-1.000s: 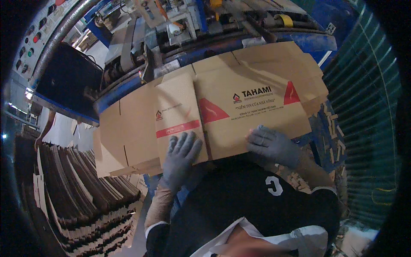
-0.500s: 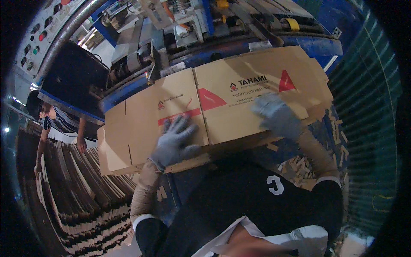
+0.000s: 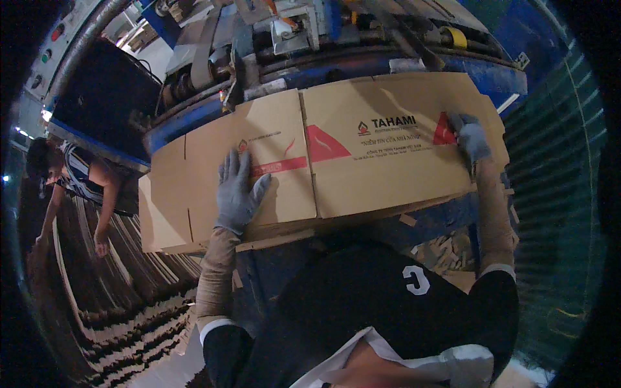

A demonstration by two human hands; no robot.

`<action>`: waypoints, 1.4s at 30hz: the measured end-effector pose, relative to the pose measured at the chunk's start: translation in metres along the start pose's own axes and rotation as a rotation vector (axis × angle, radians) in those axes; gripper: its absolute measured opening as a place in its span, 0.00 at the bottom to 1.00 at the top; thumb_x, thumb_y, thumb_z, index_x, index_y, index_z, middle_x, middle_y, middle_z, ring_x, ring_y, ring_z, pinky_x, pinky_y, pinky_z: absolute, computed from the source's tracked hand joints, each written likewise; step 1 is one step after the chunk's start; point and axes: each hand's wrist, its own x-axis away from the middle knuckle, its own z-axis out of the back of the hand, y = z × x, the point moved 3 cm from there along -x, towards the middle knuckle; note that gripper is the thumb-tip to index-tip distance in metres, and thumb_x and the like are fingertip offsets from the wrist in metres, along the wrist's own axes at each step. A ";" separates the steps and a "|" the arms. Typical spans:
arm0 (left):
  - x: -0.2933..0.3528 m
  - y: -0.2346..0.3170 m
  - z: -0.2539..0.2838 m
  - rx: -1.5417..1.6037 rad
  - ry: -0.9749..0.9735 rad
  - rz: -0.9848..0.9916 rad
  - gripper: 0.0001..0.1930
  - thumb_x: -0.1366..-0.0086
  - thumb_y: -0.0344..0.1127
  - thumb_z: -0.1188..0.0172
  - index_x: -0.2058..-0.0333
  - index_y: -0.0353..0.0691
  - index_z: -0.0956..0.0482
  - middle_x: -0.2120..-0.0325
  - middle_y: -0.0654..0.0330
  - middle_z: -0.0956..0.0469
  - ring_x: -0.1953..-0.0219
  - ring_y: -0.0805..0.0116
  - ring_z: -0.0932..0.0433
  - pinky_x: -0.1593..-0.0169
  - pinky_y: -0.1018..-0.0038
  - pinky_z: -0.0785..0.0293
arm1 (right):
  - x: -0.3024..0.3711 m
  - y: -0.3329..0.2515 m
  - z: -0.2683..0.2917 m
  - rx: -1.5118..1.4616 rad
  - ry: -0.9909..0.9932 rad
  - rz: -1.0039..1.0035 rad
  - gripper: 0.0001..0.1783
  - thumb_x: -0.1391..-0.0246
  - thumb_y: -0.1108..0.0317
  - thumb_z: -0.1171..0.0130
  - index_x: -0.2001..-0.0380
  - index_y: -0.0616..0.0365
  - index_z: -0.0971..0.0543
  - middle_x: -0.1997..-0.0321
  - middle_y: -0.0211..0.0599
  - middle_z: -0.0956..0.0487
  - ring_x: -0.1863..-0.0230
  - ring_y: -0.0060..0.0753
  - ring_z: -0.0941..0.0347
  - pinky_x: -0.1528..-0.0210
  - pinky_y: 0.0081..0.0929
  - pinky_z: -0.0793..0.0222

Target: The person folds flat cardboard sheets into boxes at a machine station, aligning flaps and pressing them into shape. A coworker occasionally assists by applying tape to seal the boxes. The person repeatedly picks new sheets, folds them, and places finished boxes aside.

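Nearest the body, the left hand (image 3: 238, 194) in a grey glove lies flat, fingers spread, on the stack of flattened brown cardboard boxes with red marks (image 3: 323, 161). Farther right, the right hand (image 3: 471, 137) presses the stack's far corner, gripping nothing. Behind stands the blue machine (image 3: 362, 61).

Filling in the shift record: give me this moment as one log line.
left hand: flat on flattened brown cardboard box stack | right hand: at stack's right edge, grip unclear | stack: on blue machine | co-worker: left, bending
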 end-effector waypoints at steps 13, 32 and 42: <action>-0.005 0.000 -0.002 -0.003 -0.047 0.027 0.36 0.36 0.52 0.46 0.37 0.33 0.41 0.37 0.40 0.42 0.35 0.40 0.44 0.34 0.54 0.50 | 0.011 0.082 -0.035 0.108 -0.039 0.071 0.18 0.43 0.61 0.48 0.54 0.62 0.25 0.60 0.41 0.20 0.58 0.35 0.25 0.52 0.30 0.32; 0.025 0.059 0.056 0.390 -0.007 -0.153 0.45 0.45 0.58 0.39 0.38 0.31 0.42 0.36 0.36 0.47 0.33 0.39 0.48 0.33 0.50 0.51 | 0.083 -0.075 0.052 0.208 -0.294 0.144 0.43 0.53 0.37 0.43 0.38 0.50 0.34 0.32 0.53 0.41 0.32 0.59 0.49 0.32 0.46 0.51; -0.041 0.029 0.000 0.188 0.117 -0.267 0.35 0.53 0.20 0.50 0.41 0.30 0.39 0.40 0.43 0.37 0.37 0.46 0.39 0.34 0.55 0.45 | 0.053 -0.027 0.021 0.028 -0.287 0.299 0.40 0.55 0.46 0.37 0.38 0.46 0.33 0.30 0.42 0.43 0.30 0.54 0.51 0.31 0.43 0.50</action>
